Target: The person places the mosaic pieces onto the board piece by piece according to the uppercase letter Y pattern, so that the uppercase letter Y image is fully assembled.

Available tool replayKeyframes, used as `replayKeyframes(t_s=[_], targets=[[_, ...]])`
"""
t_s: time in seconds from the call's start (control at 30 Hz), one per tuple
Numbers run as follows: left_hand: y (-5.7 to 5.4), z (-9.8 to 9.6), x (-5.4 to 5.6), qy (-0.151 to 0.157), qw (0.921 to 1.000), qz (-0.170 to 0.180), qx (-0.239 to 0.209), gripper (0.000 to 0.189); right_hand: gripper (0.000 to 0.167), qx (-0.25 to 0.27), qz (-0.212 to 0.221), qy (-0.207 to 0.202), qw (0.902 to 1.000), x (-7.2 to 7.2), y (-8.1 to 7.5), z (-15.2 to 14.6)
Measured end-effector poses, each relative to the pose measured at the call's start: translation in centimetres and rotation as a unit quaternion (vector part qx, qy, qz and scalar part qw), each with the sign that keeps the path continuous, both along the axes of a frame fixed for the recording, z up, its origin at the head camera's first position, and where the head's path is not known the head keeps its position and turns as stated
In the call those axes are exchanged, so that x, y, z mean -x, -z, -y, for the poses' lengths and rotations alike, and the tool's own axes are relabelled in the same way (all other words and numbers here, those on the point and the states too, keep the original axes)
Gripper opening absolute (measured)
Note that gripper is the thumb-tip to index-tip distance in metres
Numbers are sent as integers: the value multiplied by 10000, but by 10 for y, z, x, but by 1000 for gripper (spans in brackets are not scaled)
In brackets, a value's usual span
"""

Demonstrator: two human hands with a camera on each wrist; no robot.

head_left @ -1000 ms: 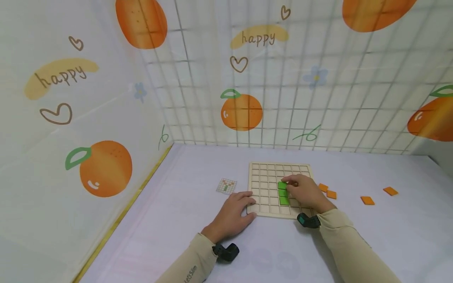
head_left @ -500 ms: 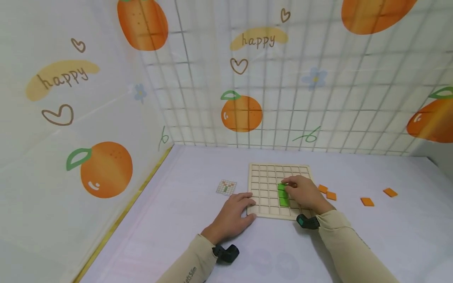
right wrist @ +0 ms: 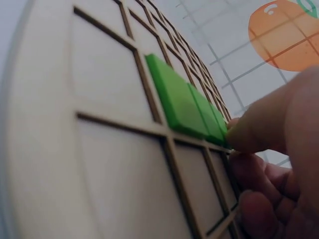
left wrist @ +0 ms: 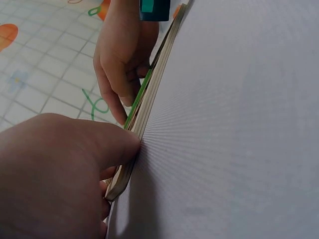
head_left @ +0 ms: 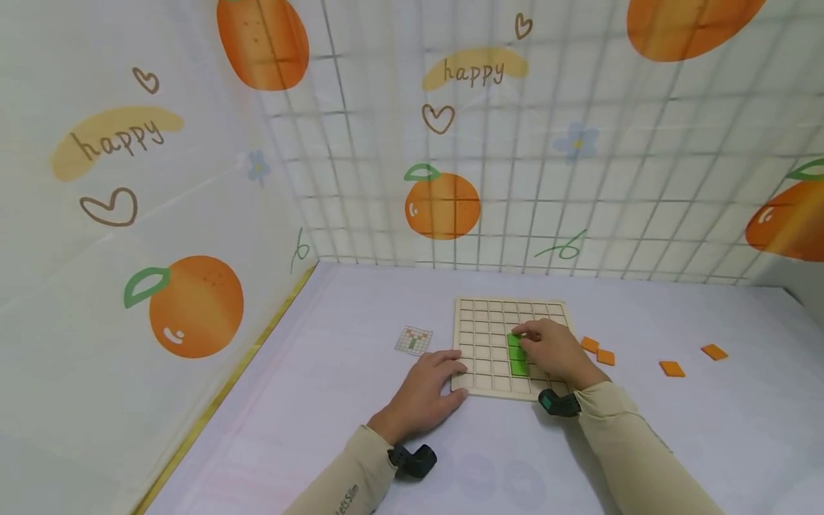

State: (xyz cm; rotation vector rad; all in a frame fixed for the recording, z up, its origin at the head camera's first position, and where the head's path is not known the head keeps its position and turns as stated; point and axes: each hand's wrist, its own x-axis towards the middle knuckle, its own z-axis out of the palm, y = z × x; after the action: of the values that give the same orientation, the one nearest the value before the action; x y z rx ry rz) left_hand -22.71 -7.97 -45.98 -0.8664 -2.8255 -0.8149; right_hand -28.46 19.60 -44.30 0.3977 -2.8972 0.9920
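Note:
A square wooden grid board (head_left: 479,362) lies on the table, with several green square tiles (head_left: 518,363) set in a column of its cells. My right hand (head_left: 555,349) pinches the far green tile of that column between thumb and fingertips; in the right wrist view its thumb (right wrist: 264,122) hides much of that tile, while the nearer green tiles (right wrist: 179,99) show plainly. At the board's near left corner rests my left hand (head_left: 421,393), fingers lying over the left edge. Its thumb (left wrist: 112,142) touches the front edge in the left wrist view.
Left of the board lies a small pattern card (head_left: 414,340) with a coloured grid. Two orange tiles (head_left: 605,357) sit right of the board, and another two orange tiles (head_left: 672,369) lie farther right. A printed curtain (head_left: 360,143) hangs behind and to the left.
Both hands stay almost where they were, the right one still at the far green tile. The head view has shifted only slightly.

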Motion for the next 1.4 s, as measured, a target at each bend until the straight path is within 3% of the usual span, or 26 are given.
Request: replayKeyframes(t_s=[0.27,0.53,0.63,0.73,0.8,0.9,1.13,1.4], targets=[[0,-1,-1,-30,10000,33,3,36,32,137,57,89,9999,-2,-2,-2],[1,0,0,-21,10000,49,2,35,35,894,482,162,9947,-5,0,-12],[3,0,0,-7,10000,70,-22,35,37,1552,854,169,9840,-8,-2,-16],[4,0,-1,4,10000,52,-27,35,39,2278,1179,210,9663,-14,-6,-21],[3,0,-1,-4,10000,49,-19,35,41,2512,1247,248,9596,-18,-11,-24],[1,-1,0,12,10000,-5,5,35,43,2510,1170,333,9603,-24,-19,-31],[1,-1,2,43,10000,-67,60,35,47,2019,761,644,9743,-36,-27,-57],[1,-1,0,6,10000,1,48,35,50,1908,756,1011,9735,-41,-26,-87]])
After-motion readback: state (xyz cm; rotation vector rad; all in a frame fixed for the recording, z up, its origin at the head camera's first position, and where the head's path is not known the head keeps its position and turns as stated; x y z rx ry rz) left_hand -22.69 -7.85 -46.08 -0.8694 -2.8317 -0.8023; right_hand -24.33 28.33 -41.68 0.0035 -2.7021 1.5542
